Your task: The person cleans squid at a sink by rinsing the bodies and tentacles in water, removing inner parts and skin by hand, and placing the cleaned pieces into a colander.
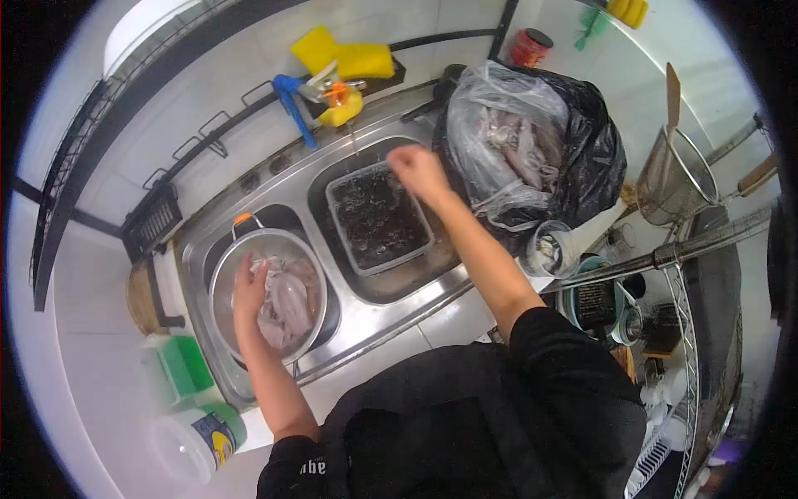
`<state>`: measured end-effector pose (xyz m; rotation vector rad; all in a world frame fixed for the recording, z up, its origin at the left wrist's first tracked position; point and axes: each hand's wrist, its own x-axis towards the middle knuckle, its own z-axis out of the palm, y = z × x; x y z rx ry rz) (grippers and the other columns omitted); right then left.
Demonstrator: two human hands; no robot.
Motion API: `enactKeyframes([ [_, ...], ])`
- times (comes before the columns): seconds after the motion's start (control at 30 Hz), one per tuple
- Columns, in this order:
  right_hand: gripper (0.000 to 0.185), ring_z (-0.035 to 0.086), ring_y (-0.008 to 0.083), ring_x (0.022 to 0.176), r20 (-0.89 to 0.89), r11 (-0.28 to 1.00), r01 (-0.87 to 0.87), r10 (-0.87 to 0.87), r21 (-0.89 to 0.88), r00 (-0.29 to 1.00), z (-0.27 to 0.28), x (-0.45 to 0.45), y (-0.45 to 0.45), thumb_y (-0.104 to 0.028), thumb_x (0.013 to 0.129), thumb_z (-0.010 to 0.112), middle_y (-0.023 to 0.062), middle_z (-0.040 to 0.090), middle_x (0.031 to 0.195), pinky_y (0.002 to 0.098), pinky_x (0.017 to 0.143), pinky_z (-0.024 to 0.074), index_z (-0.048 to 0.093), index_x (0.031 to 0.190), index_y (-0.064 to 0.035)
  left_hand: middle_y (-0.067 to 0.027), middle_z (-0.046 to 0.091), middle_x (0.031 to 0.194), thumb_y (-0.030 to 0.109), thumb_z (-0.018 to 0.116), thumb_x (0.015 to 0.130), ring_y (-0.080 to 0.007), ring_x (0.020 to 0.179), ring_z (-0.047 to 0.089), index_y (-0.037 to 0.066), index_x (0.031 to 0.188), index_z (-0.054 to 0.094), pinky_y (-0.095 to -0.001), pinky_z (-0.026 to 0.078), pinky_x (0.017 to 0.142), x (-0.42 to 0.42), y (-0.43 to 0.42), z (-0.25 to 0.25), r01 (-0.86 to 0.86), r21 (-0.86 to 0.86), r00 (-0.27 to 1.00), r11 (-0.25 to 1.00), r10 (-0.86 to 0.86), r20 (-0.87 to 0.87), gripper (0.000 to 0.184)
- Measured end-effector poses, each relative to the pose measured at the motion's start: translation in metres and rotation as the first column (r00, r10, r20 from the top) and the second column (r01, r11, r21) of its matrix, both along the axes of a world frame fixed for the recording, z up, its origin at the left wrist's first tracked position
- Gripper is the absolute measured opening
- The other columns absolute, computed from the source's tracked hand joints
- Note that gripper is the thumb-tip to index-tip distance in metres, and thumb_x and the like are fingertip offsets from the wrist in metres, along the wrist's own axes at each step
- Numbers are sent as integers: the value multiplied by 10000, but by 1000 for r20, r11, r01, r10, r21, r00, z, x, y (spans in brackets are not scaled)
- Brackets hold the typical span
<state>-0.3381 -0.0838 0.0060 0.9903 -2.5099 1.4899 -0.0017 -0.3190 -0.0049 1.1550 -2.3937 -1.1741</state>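
In the head view, my left hand (250, 293) rests inside a round metal pot (223, 264) in the left sink basin. Its fingers are spread at the edge of pale, slippery-looking squid (289, 304). My right hand (418, 172) is raised over the upper right of a clear plastic tub (384, 268) in the right basin. Those fingers are curled together, and I cannot make out anything in them. Dark, rippling water (374, 212) fills the tub. Just left of that hand, a thin stream runs down from the tap (339, 93).
Right of the sink stands a black bag with a clear liner (486, 91) holding more squid (528, 154). A plastic cup (550, 249) and wire strainer (677, 179) are farther right. Yellow sponges (362, 61) sit behind the tap; a green box (184, 368) and white tub (187, 445) are left.
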Motion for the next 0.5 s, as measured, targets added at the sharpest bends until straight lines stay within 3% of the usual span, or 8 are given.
enactKeyframes([
  [0.03,211,616,328,854,-51,988,131,-135,-87,990,19,-11,23,-203,801,575,186,641,876,390,764,479,659,883,-28,-228,497,1207,365,572,842,-260,1042,523,-1,1271,433,-337,433,809,-2,0,-12,-69,-125,998,990,67,-20,580],
  [0.1,172,612,357,788,-206,945,315,-326,-85,923,54,-37,67,-132,810,528,199,632,827,411,719,483,647,832,-9,-228,488,1211,355,579,839,-269,1050,513,2,1271,434,-341,422,832,-25,30,-1,-86,-80,992,993,78,-96,576],
  [0.2,197,595,404,868,-194,721,443,-406,533,893,35,-104,128,-75,775,498,244,619,910,438,789,469,651,865,11,-232,473,1218,329,602,821,-317,1127,457,-6,1249,447,-374,367,940,-65,38,-31,8,-152,987,988,-32,-157,565],
  [0.27,231,597,368,916,-429,687,572,-397,447,811,12,-112,149,-92,789,472,221,629,930,428,836,451,660,894,-7,-237,475,1213,319,609,811,-342,1143,440,-6,1220,470,-394,356,957,-103,62,-42,124,-242,975,962,-163,-152,541],
  [0.3,231,597,368,916,-427,691,567,-391,449,815,18,-114,154,-92,789,472,221,629,930,428,836,451,660,894,-7,-237,480,1204,313,612,806,-354,1138,439,-2,1205,483,-401,353,958,-117,76,-46,164,-279,964,946,-214,-159,524],
  [0.37,246,585,320,988,-286,413,378,-269,828,920,20,-105,153,-105,786,474,211,623,981,387,869,439,665,919,-26,-234,485,1191,252,631,774,-381,1132,433,-2,1148,524,-413,346,970,-140,106,-34,256,-330,913,908,-340,-225,465],
  [0.43,300,584,372,960,-250,476,401,-349,783,903,-2,-117,156,-135,775,505,207,613,1022,435,846,445,620,1017,0,-214,481,1217,195,654,741,-388,1185,399,27,1143,540,-425,336,989,-159,119,-56,307,-440,891,844,-418,-180,450],
  [0.5,304,582,372,964,-244,453,419,-395,787,886,19,-108,146,-140,784,496,209,614,1016,436,843,445,616,1029,-6,-213,342,1354,187,640,752,-389,1272,290,58,1244,463,-436,301,1025,-172,125,-87,491,-474,853,730,-514,93,540],
])
